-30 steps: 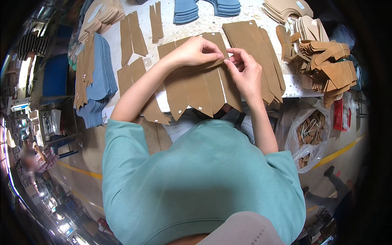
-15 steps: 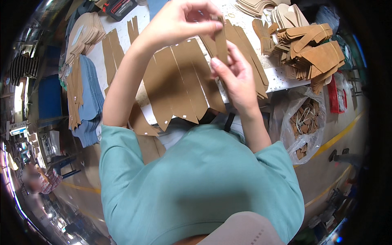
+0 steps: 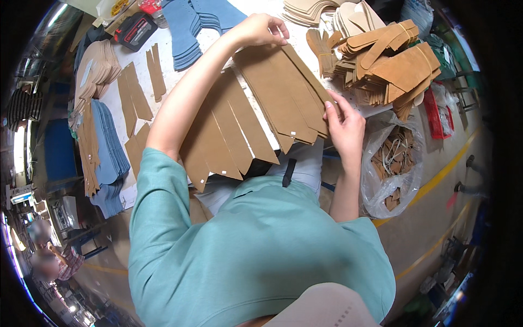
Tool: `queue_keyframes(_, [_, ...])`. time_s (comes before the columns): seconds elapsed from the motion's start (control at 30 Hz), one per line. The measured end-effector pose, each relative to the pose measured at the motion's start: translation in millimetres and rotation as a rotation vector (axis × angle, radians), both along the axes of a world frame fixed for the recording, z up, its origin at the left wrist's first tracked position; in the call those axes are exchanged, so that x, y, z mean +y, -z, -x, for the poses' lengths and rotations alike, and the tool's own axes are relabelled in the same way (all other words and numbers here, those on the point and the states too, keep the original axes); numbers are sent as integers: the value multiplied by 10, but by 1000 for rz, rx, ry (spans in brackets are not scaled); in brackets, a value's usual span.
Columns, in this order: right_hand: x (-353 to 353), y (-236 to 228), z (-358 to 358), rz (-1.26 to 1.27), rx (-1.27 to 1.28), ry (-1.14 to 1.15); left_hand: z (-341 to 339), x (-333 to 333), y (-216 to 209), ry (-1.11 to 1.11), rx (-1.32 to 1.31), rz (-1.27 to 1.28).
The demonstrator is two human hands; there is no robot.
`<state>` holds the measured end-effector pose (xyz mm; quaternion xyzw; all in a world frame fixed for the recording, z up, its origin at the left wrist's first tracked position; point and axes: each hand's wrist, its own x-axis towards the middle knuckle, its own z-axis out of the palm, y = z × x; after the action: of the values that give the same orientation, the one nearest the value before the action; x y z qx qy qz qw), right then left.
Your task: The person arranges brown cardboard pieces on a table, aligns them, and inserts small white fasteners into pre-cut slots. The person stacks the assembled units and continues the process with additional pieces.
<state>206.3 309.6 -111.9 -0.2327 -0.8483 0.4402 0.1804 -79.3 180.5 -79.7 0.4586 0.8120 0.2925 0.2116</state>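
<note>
A long brown leather strip (image 3: pixel 306 72) lies along the right edge of a stack of brown leather pieces (image 3: pixel 275 90) on the table. My left hand (image 3: pixel 262 29) reaches over the stack, its fingers bent and their tips closed on the strip's far end. Beside the right edge of the strip is my right hand (image 3: pixel 347 126), fingers stretched and apart, with the thumb tip touching the edge. To the left lie more brown panels (image 3: pixel 218 117) side by side, their notched near ends overhanging the table edge. Small white marks show near several of the pointed ends.
Bundled tan pieces (image 3: pixel 403 68) are heaped at the right. Below them hangs a clear bag (image 3: pixel 389 180) of scraps, near a red basket (image 3: pixel 438 111). Blue stacked pieces (image 3: pixel 188 32) lie at the back, a black and red battery-like case (image 3: pixel 135 31) to their left. Blue sheets (image 3: pixel 111 131) overhang the left edge.
The strip, held up between both hands before, now lies on the right-hand stack. My right hand has moved right and down and its fingers have spread. The view has shifted.
</note>
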Motion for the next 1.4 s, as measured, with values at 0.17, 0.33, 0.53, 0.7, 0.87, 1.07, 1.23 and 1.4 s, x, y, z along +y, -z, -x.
queue_keyframes(0.17, [-39, -60, -38, -162, -106, 32, 39, 57, 84, 73, 177, 57])
queue_keyframes(0.33, [-12, -98, -98, -406, -19, 72, -15, 66, 161, -2, 443, -205])
queue_keyframes(0.53, [-17, -88, -239, -411, -26, -25, -140, -414, -146, -204, 376, -353])
queue_keyframes(0.7, [-76, -178, -211, -477, -45, -17, -104, -1039, -235, -373, 415, -212])
queue_keyframes(0.87, [-243, -351, -343, -279, -125, -199, -79, -1507, -117, -243, 291, 63])
queue_keyframes(1.07, [-595, -48, -466, 38, -389, -500, -207, -1457, 131, -181, 182, 173])
queue_keyframes(1.23, [-832, 258, -535, 461, -250, -367, -272, -1367, 113, -120, 46, 227])
queue_keyframes(1.4, [-833, 171, -571, 715, -188, -410, -300, -1515, 26, -313, -406, -124])
